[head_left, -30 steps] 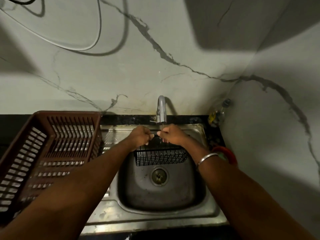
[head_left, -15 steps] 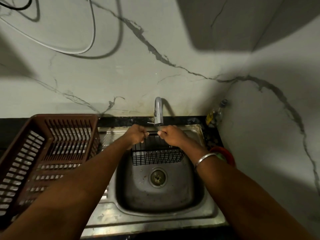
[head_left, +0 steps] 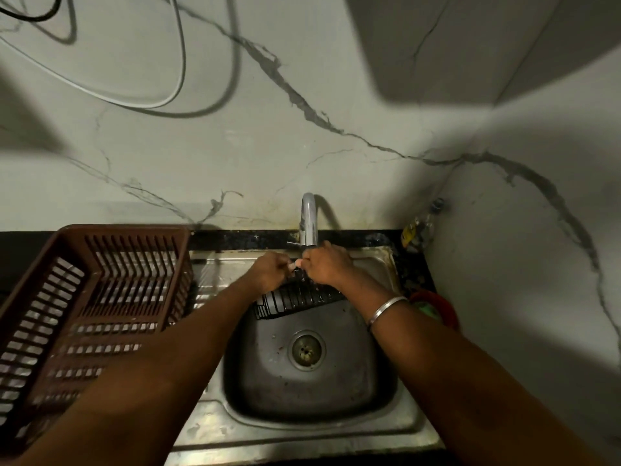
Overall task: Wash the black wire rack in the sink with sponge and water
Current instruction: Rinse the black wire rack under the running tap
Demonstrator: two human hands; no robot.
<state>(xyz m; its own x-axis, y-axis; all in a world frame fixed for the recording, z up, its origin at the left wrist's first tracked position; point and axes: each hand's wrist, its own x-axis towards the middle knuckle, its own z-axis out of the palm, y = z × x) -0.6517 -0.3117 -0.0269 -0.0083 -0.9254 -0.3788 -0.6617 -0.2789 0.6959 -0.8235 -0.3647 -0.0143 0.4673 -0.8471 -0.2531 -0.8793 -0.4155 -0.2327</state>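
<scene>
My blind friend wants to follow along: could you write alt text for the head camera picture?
Seen from above, a person's left hand and right hand grip the far edge of a black wire rack, tilted inside a steel sink just under the tap. A brown plastic basket stands left of the sink.

The black wire rack (head_left: 295, 299) has been tipped, its left end lower. The left hand (head_left: 268, 272) and right hand (head_left: 324, 267) have been brought together.

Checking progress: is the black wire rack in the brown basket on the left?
No, the left hand and right hand hold the black wire rack in the sink, under the faucet.
</scene>
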